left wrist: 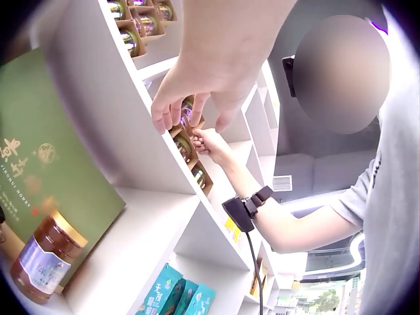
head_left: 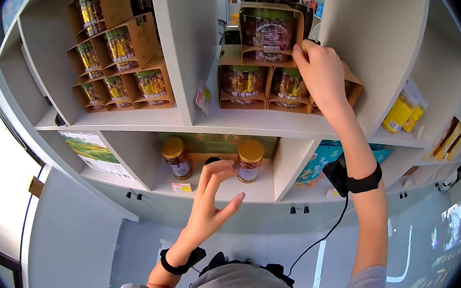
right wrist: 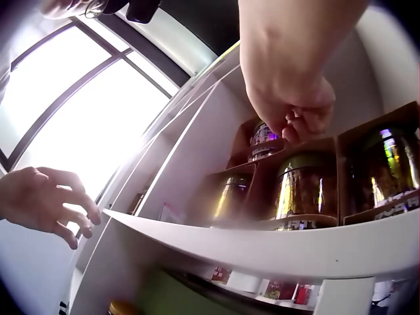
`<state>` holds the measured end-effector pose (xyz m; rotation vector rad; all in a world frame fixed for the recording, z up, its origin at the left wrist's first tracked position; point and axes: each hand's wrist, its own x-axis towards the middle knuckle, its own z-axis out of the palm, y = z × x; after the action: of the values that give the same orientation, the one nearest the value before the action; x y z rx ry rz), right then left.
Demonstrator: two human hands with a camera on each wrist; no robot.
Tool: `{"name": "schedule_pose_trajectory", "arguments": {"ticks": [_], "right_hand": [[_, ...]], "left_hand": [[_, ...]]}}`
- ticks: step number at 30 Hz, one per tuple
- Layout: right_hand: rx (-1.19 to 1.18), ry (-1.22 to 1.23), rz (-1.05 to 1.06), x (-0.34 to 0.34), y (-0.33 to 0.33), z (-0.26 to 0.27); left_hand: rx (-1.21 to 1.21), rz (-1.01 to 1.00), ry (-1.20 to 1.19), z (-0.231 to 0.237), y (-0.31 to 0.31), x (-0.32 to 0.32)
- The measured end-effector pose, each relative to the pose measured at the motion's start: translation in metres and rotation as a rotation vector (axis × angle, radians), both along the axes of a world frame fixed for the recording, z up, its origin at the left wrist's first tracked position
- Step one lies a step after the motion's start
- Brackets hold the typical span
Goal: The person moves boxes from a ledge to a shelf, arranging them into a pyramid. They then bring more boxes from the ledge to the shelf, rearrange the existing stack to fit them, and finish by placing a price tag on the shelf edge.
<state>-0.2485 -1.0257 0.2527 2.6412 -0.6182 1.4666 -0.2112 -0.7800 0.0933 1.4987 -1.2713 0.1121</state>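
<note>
My right hand [head_left: 322,75] is up at the middle shelf, fingers curled, pinching the right edge of a brown cardboard sleeve [head_left: 299,30]. That sleeve surrounds a dark-lidded jar [head_left: 270,30] and sits on a lower row of sleeved jars [head_left: 242,82]. From the right wrist view, the curled fingers [right wrist: 305,125] overlap the top of the stack, and the thumb's contact is partly hidden. My left hand [head_left: 210,201] hovers before the lower shelf, fingers spread and slightly bent, holding nothing. Behind it stand two gold-lidded jars [head_left: 249,160].
More sleeved jars [head_left: 120,45] are stacked in the left compartment. Yellow packets [head_left: 404,110] stand at the right, blue bags [head_left: 312,166] below. White dividers [head_left: 177,37] separate the compartments. A price tag [head_left: 181,186] sits on the lower shelf edge. A cable [head_left: 318,240] hangs from my right wrist.
</note>
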Motion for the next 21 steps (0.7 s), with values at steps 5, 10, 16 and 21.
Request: {"name": "schedule_pose_trajectory", "arguments": {"ticks": [5,10,16,21], "right_hand": [[-0.016,-0.023,0.049,0.000,-0.005,-0.005],[-0.047,-0.175,0.158,-0.018,0.016,-0.018],[-0.034,-0.180,0.412,-0.053,0.071,-0.097],[0.132,-0.007,0.508,-0.082,0.087,-0.151]], "left_hand": [[-0.008,0.042,-0.023,-0.004,0.000,0.002],[-0.011,0.049,0.038,-0.012,0.002,0.001],[0.010,0.064,0.118,-0.030,-0.002,-0.006],[0.039,0.047,0.127,-0.041,-0.011,-0.013]]}}
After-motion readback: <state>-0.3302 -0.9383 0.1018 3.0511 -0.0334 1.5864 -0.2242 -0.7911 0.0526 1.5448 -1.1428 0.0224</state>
